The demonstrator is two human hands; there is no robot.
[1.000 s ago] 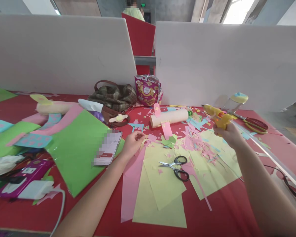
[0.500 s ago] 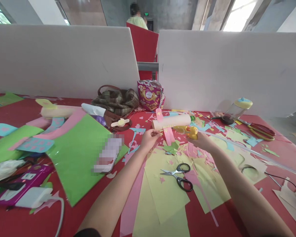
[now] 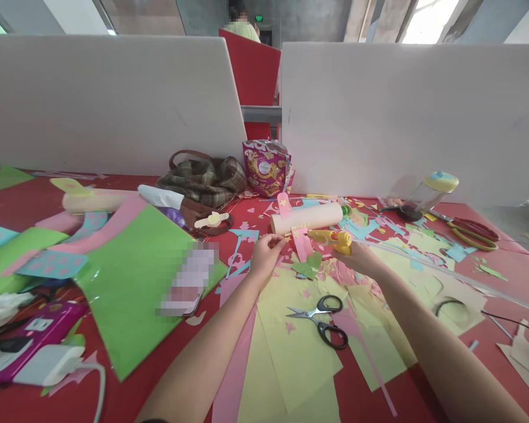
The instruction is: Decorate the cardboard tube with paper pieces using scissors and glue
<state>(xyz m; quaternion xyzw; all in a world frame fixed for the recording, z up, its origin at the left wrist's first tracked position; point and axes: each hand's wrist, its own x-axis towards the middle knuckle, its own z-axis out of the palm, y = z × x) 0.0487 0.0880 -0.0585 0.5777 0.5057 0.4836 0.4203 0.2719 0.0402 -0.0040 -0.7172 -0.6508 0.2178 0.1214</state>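
Note:
My right hand [image 3: 356, 257] is wrapped round a yellow glue gun [image 3: 330, 238], whose nozzle points left. Left of it, my left hand [image 3: 267, 254] is pinched close to the near left end of a cream paper roll [image 3: 308, 217]; whatever its fingertips hold is too small to make out. A pink paper tab with a star [image 3: 284, 205] stands up at the roll's far side, and a pink strip [image 3: 302, 244] hangs at its near side. Black-handled scissors [image 3: 324, 317] lie open on yellow paper sheets [image 3: 291, 364] between my forearms.
A phone [image 3: 189, 279] rests on green sheets [image 3: 127, 294] at left. Behind are a plaid bag [image 3: 207, 176] and a snack bag [image 3: 267, 167]. A clear bottle [image 3: 429, 194] and red-handled scissors [image 3: 471, 232] lie right. White panels [image 3: 401, 117] stand behind; a person [image 3: 242, 23] is beyond.
The view has shifted slightly. The glue gun has moved a little left and down, away from the roll's near side. My left hand keeps its pinch near the roll's end.

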